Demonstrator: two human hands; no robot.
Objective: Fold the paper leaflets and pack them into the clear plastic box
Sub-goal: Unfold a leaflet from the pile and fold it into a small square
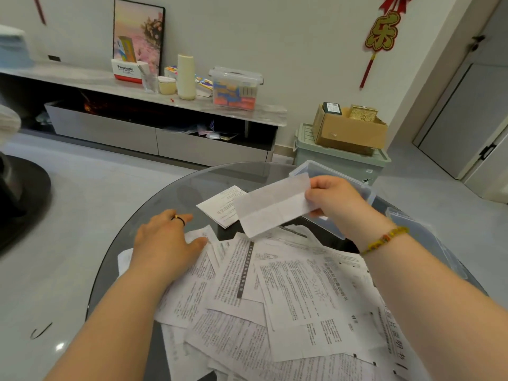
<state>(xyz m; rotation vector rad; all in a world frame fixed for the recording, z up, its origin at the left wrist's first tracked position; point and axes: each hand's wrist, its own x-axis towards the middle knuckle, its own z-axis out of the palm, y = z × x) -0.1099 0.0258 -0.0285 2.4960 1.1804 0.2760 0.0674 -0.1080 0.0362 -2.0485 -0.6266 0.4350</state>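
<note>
Our right hand (334,198) pinches a folded leaflet (273,207) at centre frame, long axis sloping up toward the clear box (365,189) at right; our left hand (167,243) rests flat on the paper pile (288,298).

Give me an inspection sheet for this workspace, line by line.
Surface: round glass table, largely covered by paper.
Job's things: loose leaflets piled unfolded; folded leaflet held in the air; clear plastic box open at the table's far right.
Clutter: nothing seen.
Grips: left hand rests flat on the pile; right hand pinches the folded leaflet's end.
Cables: nothing seen.
Surroundings: low cabinet carrying a bottle and lidded tub; cardboard box on a green crate; grey door.
</note>
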